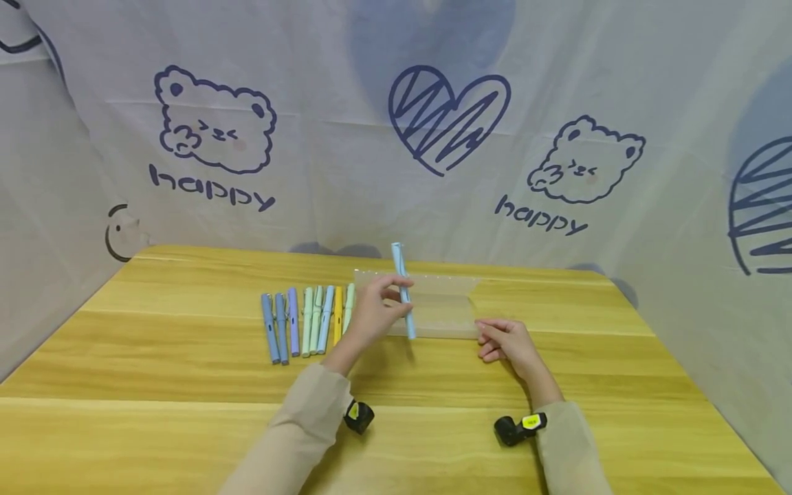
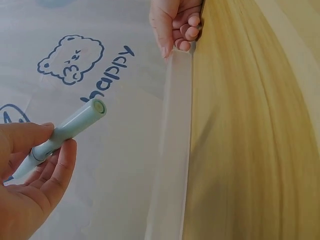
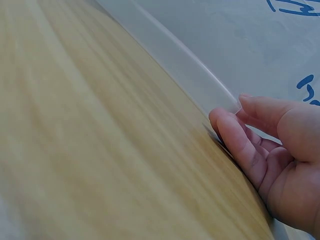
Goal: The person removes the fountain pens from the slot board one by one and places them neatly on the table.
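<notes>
My left hand (image 1: 371, 313) pinches a light blue capped pen (image 1: 405, 295) between thumb and fingers. Held tilted, the pen is above the left part of a translucent plastic case (image 1: 442, 309); in the left wrist view its round end (image 2: 99, 106) points up and right. My right hand (image 1: 512, 344) pinches the near right corner of the case between thumb and forefinger, its other fingers curled, as the right wrist view shows at the case's edge (image 3: 200, 82). The case lies on the table, long side toward me. Whether it holds anything is hard to see.
Left of the case, several pens lie side by side: dark blue (image 1: 270, 328), purple (image 1: 293, 322), light green (image 1: 307, 322), light blue (image 1: 325, 320) and yellow (image 1: 337, 315). The wooden table (image 1: 433, 440) ends at a printed cloth (image 1: 334, 137) behind.
</notes>
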Demonstrator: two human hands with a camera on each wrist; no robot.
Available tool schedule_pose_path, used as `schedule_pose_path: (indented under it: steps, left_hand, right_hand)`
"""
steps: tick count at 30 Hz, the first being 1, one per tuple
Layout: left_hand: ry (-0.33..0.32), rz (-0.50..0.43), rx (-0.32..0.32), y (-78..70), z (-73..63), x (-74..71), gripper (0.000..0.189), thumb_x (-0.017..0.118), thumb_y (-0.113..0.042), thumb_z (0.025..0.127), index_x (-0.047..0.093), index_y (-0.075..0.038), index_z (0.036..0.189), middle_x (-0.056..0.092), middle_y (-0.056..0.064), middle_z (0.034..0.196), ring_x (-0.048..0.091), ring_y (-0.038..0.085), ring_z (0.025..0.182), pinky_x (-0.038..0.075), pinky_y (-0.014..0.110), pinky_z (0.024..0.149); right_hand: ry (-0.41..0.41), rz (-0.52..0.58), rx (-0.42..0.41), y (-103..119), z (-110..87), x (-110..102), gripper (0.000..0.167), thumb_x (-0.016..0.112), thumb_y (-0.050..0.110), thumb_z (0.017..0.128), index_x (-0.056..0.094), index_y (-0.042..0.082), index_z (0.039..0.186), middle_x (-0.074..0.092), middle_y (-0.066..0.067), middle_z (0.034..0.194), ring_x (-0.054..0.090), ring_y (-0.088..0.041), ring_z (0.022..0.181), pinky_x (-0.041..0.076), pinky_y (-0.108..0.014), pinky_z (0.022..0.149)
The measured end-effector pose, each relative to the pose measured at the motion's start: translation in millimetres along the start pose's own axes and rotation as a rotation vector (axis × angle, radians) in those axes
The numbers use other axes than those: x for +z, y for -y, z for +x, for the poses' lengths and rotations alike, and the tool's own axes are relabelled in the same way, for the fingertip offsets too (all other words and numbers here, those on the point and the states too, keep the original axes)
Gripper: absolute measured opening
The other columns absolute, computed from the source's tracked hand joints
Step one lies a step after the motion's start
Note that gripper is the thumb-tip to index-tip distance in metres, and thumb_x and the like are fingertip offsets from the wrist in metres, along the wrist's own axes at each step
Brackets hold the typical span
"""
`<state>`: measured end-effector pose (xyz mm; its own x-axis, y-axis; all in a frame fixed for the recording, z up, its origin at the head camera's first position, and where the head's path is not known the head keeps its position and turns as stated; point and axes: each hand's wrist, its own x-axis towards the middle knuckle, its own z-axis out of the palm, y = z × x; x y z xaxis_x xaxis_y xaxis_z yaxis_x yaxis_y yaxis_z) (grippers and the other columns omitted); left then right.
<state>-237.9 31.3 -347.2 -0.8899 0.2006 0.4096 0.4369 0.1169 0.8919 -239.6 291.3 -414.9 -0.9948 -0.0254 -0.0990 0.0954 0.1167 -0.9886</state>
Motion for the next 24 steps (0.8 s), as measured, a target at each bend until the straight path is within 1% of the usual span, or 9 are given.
schedule_pose_path:
  steps: [5, 10, 13, 15, 17, 20, 24]
  left_hand:
    - [-0.009, 0.015, -0.014, -2.5, -2.9, -10.1, 0.029, 0.064, 0.011, 0.074, 0.062, 0.002, 0.101, 0.052, 0.014, 0.098, 0.06, 0.026, 0.078, 0.051, 0.028, 0.058]
    - [-0.023, 0.035, -0.022, -5.3, -6.7, -21.0, 0.028, 0.066, 0.009, 0.074, 0.063, 0.001, 0.101, 0.054, 0.013, 0.1, 0.06, 0.025, 0.078, 0.05, 0.028, 0.058]
    - [-0.028, 0.048, -0.016, -6.2, -8.9, -27.3, 0.028, 0.066, 0.009, 0.074, 0.063, 0.001, 0.1, 0.055, 0.013, 0.099, 0.059, 0.025, 0.077, 0.051, 0.029, 0.058]
    - [-0.029, 0.062, 0.003, -5.5, -9.9, -31.1, 0.027, 0.066, 0.009, 0.074, 0.063, 0.001, 0.099, 0.055, 0.014, 0.099, 0.06, 0.026, 0.076, 0.051, 0.029, 0.059]
    - [-0.025, 0.066, 0.011, -4.8, -10.9, -35.1, 0.026, 0.067, 0.008, 0.074, 0.063, 0.002, 0.099, 0.056, 0.014, 0.101, 0.06, 0.027, 0.076, 0.051, 0.03, 0.059]
    - [-0.017, 0.065, 0.006, -5.4, -12.0, -40.3, 0.025, 0.067, 0.008, 0.074, 0.062, 0.004, 0.098, 0.055, 0.016, 0.102, 0.059, 0.028, 0.077, 0.052, 0.03, 0.06]
    - [-0.009, 0.064, -0.017, -8.1, -14.1, -46.8, 0.024, 0.067, 0.008, 0.074, 0.063, 0.002, 0.098, 0.053, 0.015, 0.103, 0.059, 0.027, 0.077, 0.053, 0.029, 0.06]
  right_hand:
    - [0.006, -0.009, -0.005, 0, -0.3, 0, 0.039, 0.053, 0.012, 0.09, 0.048, -0.017, 0.116, 0.057, -0.006, 0.069, 0.059, -0.013, 0.051, 0.052, -0.027, 0.048]
    - [0.002, -0.012, -0.002, 1, 0.0, 1, 0.039, 0.053, 0.012, 0.091, 0.047, -0.017, 0.117, 0.057, -0.006, 0.069, 0.059, -0.013, 0.051, 0.052, -0.026, 0.048]
    - [-0.002, -0.013, -0.001, 1, -0.2, 1, 0.039, 0.053, 0.012, 0.091, 0.047, -0.017, 0.117, 0.057, -0.006, 0.069, 0.059, -0.013, 0.051, 0.052, -0.026, 0.048]
    - [-0.002, -0.013, 0.0, 1, -0.4, 1, 0.04, 0.053, 0.013, 0.091, 0.047, -0.017, 0.117, 0.057, -0.006, 0.069, 0.059, -0.013, 0.051, 0.052, -0.026, 0.048]
    - [-0.001, -0.012, 0.002, 1, -0.7, 1, 0.04, 0.053, 0.013, 0.091, 0.047, -0.017, 0.117, 0.057, -0.006, 0.069, 0.059, -0.013, 0.051, 0.052, -0.026, 0.048]
    - [-0.002, -0.008, 0.004, 1, -0.7, 1, 0.041, 0.053, 0.014, 0.09, 0.047, -0.016, 0.117, 0.057, -0.006, 0.068, 0.059, -0.013, 0.051, 0.052, -0.027, 0.048]
    - [0.002, -0.001, 0.001, 0, -0.4, 1, 0.041, 0.053, 0.014, 0.09, 0.047, -0.017, 0.117, 0.057, -0.006, 0.068, 0.059, -0.013, 0.05, 0.052, -0.026, 0.048]
